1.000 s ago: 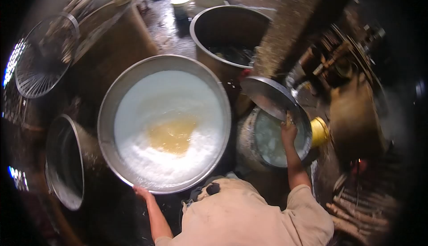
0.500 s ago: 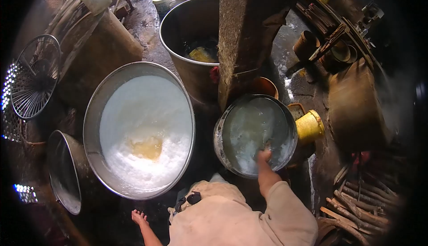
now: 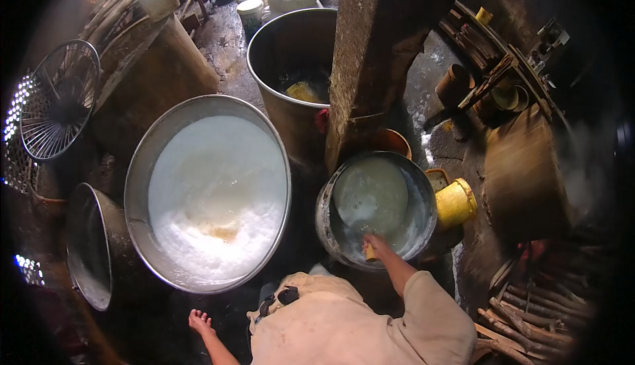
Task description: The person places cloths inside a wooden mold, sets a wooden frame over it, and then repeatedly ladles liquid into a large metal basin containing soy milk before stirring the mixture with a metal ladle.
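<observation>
My right hand (image 3: pixel 377 244) is closed on a short yellowish handle (image 3: pixel 370 253) over the near side of a round metal pot (image 3: pixel 323 219). Cloudy grey-green liquid (image 3: pixel 370 193) fills much of that pot, and whatever joins the handle is hidden or too unclear to name. To the left stands a wide metal basin (image 3: pixel 135 232) of whitish liquid with thick white foam (image 3: pixel 205 252) and a small tan patch. My left hand (image 3: pixel 199 320) hangs below the basin, holding nothing, its fingers loosely bent and apart.
A tall metal drum (image 3: pixel 291 103) stands behind, beside a thick post (image 3: pixel 350 67). A yellow bucket (image 3: pixel 456 204) touches the pot's right side. Firewood (image 3: pixel 529 319) lies at lower right. Another metal vessel (image 3: pixel 89 246) and a wire fan guard (image 3: pixel 61 100) are at left.
My right hand has moved left and towards me, from over the liquid to the pot's near rim, and the yellowish handle now shows. The liquid has swirled; the tan patch in the basin has shrunk.
</observation>
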